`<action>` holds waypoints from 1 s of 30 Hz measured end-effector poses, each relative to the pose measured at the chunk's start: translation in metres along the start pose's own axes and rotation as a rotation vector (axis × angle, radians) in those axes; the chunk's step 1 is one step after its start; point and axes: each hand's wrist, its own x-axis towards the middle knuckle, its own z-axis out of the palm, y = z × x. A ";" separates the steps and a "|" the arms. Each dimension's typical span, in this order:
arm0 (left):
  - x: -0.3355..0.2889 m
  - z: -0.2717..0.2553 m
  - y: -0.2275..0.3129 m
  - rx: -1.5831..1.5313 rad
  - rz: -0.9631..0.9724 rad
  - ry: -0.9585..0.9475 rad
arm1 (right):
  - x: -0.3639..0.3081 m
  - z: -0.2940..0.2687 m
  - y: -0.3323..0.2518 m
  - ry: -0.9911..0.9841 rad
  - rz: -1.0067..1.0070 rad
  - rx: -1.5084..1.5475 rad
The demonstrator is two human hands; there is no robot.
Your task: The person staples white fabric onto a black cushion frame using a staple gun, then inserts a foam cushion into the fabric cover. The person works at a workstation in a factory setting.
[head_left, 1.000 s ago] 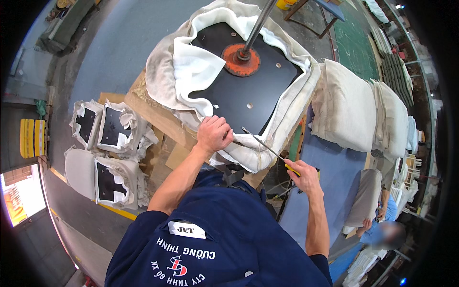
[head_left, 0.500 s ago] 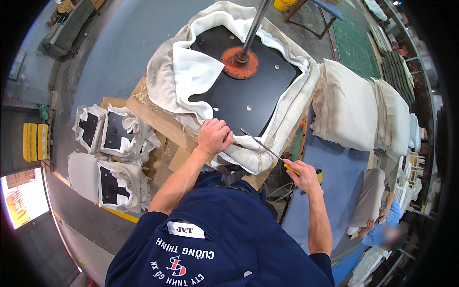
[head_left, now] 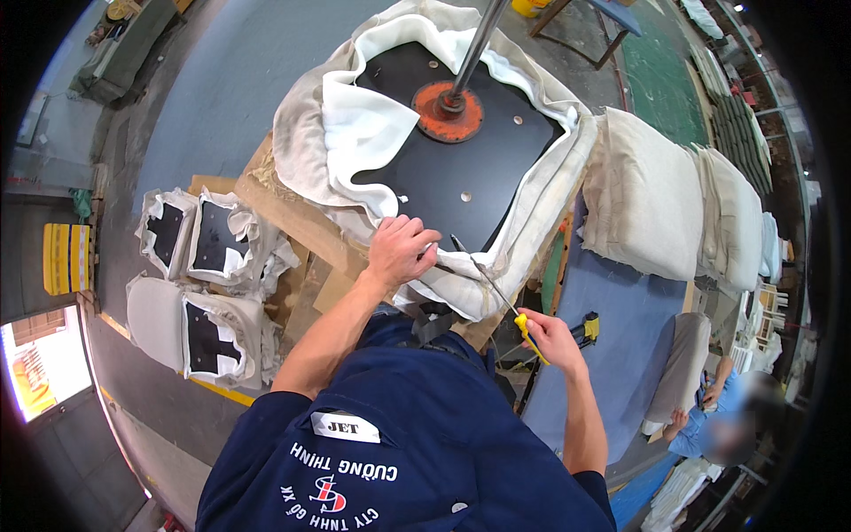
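An upholstered seat cushion (head_left: 567, 191) lies underside up, with pale fabric and white padding (head_left: 355, 124) folded round a black base board (head_left: 425, 191). An orange round pad (head_left: 449, 111) on a metal rod presses on the board. At the near edge, my left hand (head_left: 403, 253) is closed on the cover fabric. To its right, my right hand (head_left: 551, 341) grips yellow-handled scissors (head_left: 498, 291). Their long thin blades point up-left across the near rim, the tip over the board's edge. Whether the blades touch the fabric, I cannot tell.
Under the cushion is a worn brown work surface (head_left: 306, 226). Several cushions (head_left: 208, 328) sit low at left. On the right, a blue-covered table (head_left: 612, 355) bears pale cushions (head_left: 651, 191) and a yellow-black tool (head_left: 589, 328). Another person (head_left: 714, 417) works at far right.
The scissors have turned steeper in my right hand, which has moved slightly left and down. More of the yellow handle shows. My left hand stays on the near fabric edge.
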 end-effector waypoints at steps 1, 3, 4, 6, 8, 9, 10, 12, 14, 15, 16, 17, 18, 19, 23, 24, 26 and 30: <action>-0.001 -0.004 0.001 0.007 -0.009 -0.040 | -0.001 0.005 -0.006 0.045 0.013 -0.043; -0.007 -0.005 -0.004 0.059 0.058 -0.095 | -0.007 0.014 -0.025 0.150 0.042 -0.132; -0.005 -0.006 -0.003 0.082 0.096 -0.123 | -0.008 0.019 -0.023 0.088 0.108 0.034; -0.002 -0.007 0.000 0.136 0.130 -0.180 | -0.009 0.031 -0.013 -0.037 0.236 0.367; 0.002 -0.008 0.001 0.185 0.143 -0.213 | -0.005 0.032 -0.012 -0.141 0.306 0.601; 0.003 -0.006 0.002 0.198 0.144 -0.221 | -0.004 0.029 -0.009 -0.176 0.342 0.695; 0.003 -0.005 0.003 0.213 0.148 -0.235 | -0.004 0.028 -0.007 -0.213 0.377 0.796; 0.003 -0.007 0.001 0.227 0.148 -0.246 | 0.002 0.021 -0.006 -0.260 0.427 0.807; 0.003 -0.005 0.001 0.241 0.167 -0.255 | 0.004 0.017 -0.006 -0.322 0.489 0.885; 0.003 -0.006 0.000 0.250 0.176 -0.266 | 0.006 0.018 -0.001 -0.362 0.494 0.937; 0.004 -0.008 0.000 0.256 0.186 -0.277 | 0.009 0.020 0.008 -0.399 0.499 0.988; 0.004 -0.009 -0.001 0.263 0.192 -0.287 | 0.012 0.024 0.019 -0.440 0.505 1.037; 0.005 -0.009 -0.002 0.258 0.202 -0.303 | 0.013 0.031 0.030 -0.509 0.516 1.173; 0.004 -0.010 -0.004 0.259 0.204 -0.318 | 0.017 0.041 0.041 -0.587 0.527 1.302; 0.009 -0.012 -0.002 0.247 0.231 -0.318 | 0.020 0.075 0.072 -0.666 0.456 1.553; 0.008 -0.013 -0.003 0.235 0.217 -0.295 | 0.019 0.079 0.075 -0.659 0.378 1.569; 0.005 -0.013 -0.005 0.207 0.190 -0.253 | 0.007 0.081 0.070 -0.366 0.272 1.603; -0.008 -0.009 -0.022 0.117 0.193 -0.172 | -0.019 0.077 0.062 0.340 0.048 1.525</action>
